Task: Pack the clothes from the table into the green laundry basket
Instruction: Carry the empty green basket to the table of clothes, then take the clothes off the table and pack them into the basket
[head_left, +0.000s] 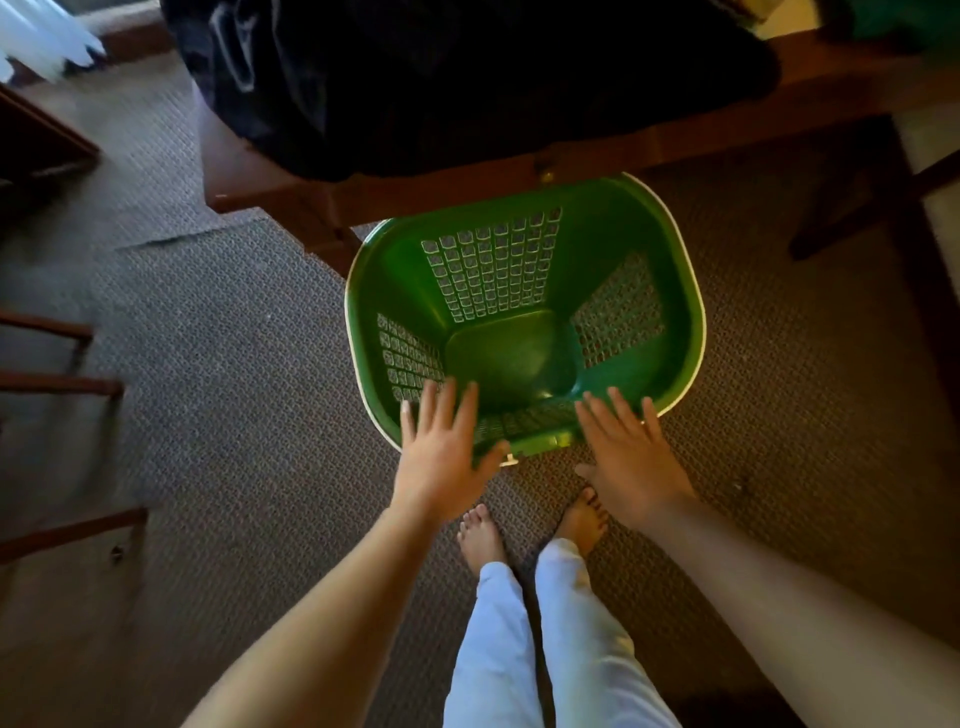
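The green laundry basket (670, 291) stands on the carpet just in front of the wooden table (810, 98), with nothing inside it. A pile of dark clothes (467, 78) lies on the table top behind the basket. My left hand (441, 447) hovers over the basket's near left rim, fingers spread, holding nothing. My right hand (631, 460) is over the near right rim, also spread and holding nothing. Whether either palm touches the rim cannot be told.
My bare feet (483, 535) stand on the patterned carpet just behind the basket. Wooden chair parts (78, 384) sit at the left. A table leg (332, 239) comes down beside the basket's far left corner. White fabric (47, 36) shows at top left.
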